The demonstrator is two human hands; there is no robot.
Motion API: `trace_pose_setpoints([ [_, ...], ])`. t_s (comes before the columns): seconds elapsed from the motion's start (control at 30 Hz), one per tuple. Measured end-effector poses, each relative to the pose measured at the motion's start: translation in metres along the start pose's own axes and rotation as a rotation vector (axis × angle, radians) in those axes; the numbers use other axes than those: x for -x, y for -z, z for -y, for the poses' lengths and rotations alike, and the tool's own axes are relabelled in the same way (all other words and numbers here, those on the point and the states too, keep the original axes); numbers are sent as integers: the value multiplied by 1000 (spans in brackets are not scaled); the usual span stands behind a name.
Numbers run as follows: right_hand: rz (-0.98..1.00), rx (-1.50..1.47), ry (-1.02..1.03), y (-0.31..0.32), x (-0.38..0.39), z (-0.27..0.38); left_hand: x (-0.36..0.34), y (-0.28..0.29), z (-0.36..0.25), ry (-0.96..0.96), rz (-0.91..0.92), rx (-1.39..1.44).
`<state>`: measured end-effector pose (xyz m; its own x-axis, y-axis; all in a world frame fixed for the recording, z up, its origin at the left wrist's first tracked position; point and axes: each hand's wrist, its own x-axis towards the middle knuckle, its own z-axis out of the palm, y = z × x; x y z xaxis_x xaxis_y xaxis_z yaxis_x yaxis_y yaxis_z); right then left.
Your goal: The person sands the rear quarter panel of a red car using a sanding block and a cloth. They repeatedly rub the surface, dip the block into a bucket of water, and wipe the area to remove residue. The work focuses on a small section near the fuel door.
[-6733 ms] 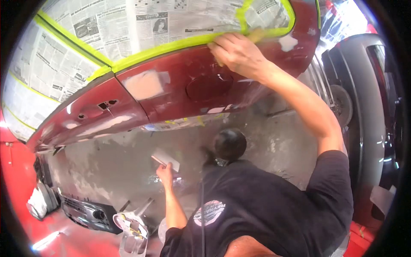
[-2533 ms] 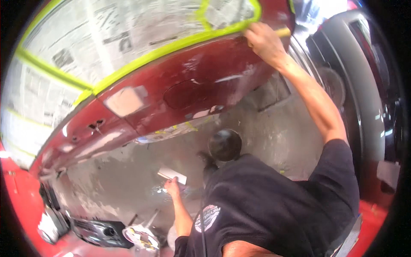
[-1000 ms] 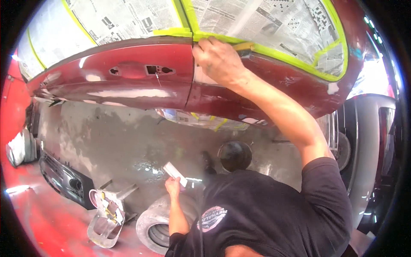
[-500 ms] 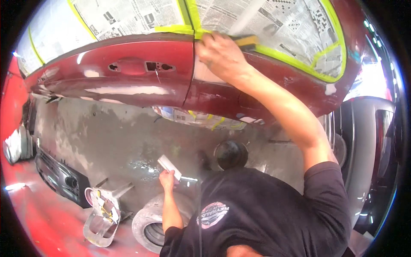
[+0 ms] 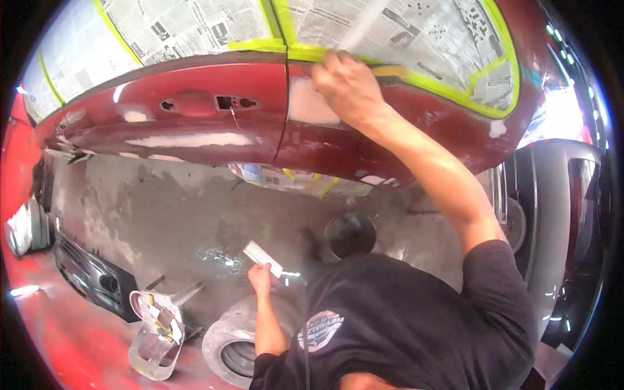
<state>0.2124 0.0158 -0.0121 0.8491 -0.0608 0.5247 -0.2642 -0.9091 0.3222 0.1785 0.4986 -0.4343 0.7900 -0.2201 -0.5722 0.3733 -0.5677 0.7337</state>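
My right hand (image 5: 348,84) is curled over a yellow-and-dark sanding block (image 5: 390,71) at the upper edge of the red car body (image 5: 214,133), just below windows covered with newspaper (image 5: 396,29) and edged with yellow-green masking tape (image 5: 445,90). A pale filler patch (image 5: 305,101) lies under the hand, beside the door seam. Further left are bare door-handle openings (image 5: 231,103). Low in the middle, my left hand (image 5: 260,276) grips a white rectangular piece (image 5: 260,253), held away from the car; what it is exactly I cannot tell.
A round dark bucket (image 5: 350,234) stands on the wet floor (image 5: 162,201). Stacked grey tires (image 5: 227,344), a chair with assorted items on it (image 5: 156,344) and a black bumper (image 5: 91,279) are at lower left. Another dark vehicle (image 5: 552,208) stands at the right.
My right hand was earlier at the window's rear corner; it is now near the door seam, shifting slightly along the edge. The view has turned. My left hand still holds the white piece.
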Motion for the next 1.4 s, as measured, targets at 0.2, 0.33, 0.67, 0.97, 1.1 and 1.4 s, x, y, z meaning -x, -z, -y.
trace_pose_setpoints([
  [0.2,-50,-16,101,-6,-35,24,-2,-4,24,-31,11,-129],
  [0.33,-90,-133,9,23,61,-52,4,4,12,-10,-26,-116],
  [0.67,-66,-14,-65,15,59,-42,-25,-17,11,-63,57,-329],
  [0.97,-133,99,-175,46,149,-112,-32,-41,-23,-169,137,-119],
  [1.1,-67,80,-55,57,147,-120,-28,-46,-31,-267,180,-270],
  [1.4,-173,140,-206,97,261,-209,-14,-40,-41,-267,146,-288],
])
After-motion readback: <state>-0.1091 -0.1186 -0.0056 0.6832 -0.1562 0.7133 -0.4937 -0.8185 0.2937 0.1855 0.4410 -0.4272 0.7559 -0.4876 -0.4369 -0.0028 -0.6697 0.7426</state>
